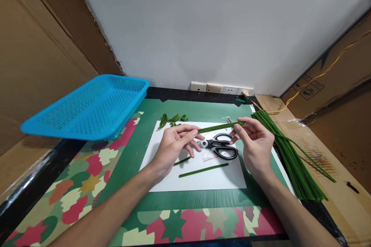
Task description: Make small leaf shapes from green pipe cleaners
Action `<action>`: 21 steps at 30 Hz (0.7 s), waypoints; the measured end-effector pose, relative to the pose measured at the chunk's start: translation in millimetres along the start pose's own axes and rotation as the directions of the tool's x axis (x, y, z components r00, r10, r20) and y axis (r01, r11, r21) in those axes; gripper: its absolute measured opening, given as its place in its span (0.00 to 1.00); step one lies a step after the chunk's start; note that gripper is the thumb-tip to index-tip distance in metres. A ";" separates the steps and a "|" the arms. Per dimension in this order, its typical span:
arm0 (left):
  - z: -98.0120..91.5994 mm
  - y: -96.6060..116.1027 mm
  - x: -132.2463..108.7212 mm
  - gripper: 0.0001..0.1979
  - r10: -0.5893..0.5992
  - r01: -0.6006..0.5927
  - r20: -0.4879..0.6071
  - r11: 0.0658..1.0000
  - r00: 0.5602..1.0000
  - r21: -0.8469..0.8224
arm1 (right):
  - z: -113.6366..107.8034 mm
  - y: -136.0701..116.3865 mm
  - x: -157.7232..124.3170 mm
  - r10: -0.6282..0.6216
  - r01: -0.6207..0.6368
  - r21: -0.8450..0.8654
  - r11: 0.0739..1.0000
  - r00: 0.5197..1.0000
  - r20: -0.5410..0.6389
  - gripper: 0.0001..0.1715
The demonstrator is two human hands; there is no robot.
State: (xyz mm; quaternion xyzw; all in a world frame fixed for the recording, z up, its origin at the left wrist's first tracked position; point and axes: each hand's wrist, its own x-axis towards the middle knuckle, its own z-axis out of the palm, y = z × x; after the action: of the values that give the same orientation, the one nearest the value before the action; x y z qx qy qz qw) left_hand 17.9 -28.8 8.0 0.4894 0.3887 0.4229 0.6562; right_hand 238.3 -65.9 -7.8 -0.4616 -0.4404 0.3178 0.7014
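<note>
Between my two hands stretches a green pipe cleaner, which looks doubled, held level above a white sheet. My left hand pinches its left end, and my right hand grips the right end between thumb and fingers. Below it lie black-handled scissors on a small clear plastic bag. Closer to me, a cut green pipe cleaner piece rests on the sheet; another short piece is partly hidden by my left hand. Several bent green leaf shapes sit at the sheet's far edge.
A blue perforated basket stands at the left. On the right lies a thick bundle of long green pipe cleaners. Cardboard flanks both sides. Wall sockets and a yellow-orange wire are at the back.
</note>
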 end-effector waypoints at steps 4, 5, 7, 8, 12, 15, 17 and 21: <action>0.1 -0.3 0.0 0.17 0.010 -0.010 -0.033 1.000 0.999 0.006 | 1.3 -1.9 -1.5 -0.025 0.022 -0.058 0.998 0.999 -0.044 0.16; 0.3 -0.2 0.1 0.17 0.012 -0.012 -0.039 1.000 0.999 0.006 | 1.5 -1.8 -1.8 -0.031 0.027 -0.065 0.997 0.998 -0.053 0.17; 0.9 0.4 0.0 0.17 0.013 -0.012 -0.039 1.000 0.999 0.011 | 1.3 -1.5 -1.9 -0.041 0.036 -0.076 0.996 0.997 -0.064 0.17; 1.1 0.8 -0.1 0.17 0.011 -0.011 -0.033 1.000 0.999 0.015 | 1.1 -1.4 -1.8 -0.044 0.039 -0.079 0.996 0.997 -0.067 0.16; 1.2 1.8 -0.4 0.18 0.004 -0.004 -0.008 1.000 1.000 0.025 | 0.4 -1.8 -1.5 -0.057 0.049 -0.088 0.995 0.995 -0.085 0.16; 0.5 0.9 -0.2 0.17 0.002 -0.002 -0.003 1.000 1.000 0.022 | 0.7 -3.0 -2.0 -0.077 0.068 -0.095 0.993 0.993 -0.092 0.15; 0.1 0.1 -0.1 0.17 0.002 -0.002 -0.003 1.000 1.000 0.019 | 0.9 -3.9 -2.3 -0.088 0.079 -0.103 0.992 0.992 -0.087 0.14; -1.6 -0.7 0.6 0.17 0.025 -0.024 -0.039 0.999 0.999 0.021 | -1.5 -4.1 -1.4 -0.080 0.075 -0.152 0.986 0.996 -0.033 0.13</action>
State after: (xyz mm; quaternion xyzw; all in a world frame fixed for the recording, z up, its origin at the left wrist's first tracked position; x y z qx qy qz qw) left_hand 16.7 -27.8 7.0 0.4925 0.3999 0.4365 0.6379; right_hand 239.3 -69.2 -4.7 -0.5018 -0.4670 0.2472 0.6848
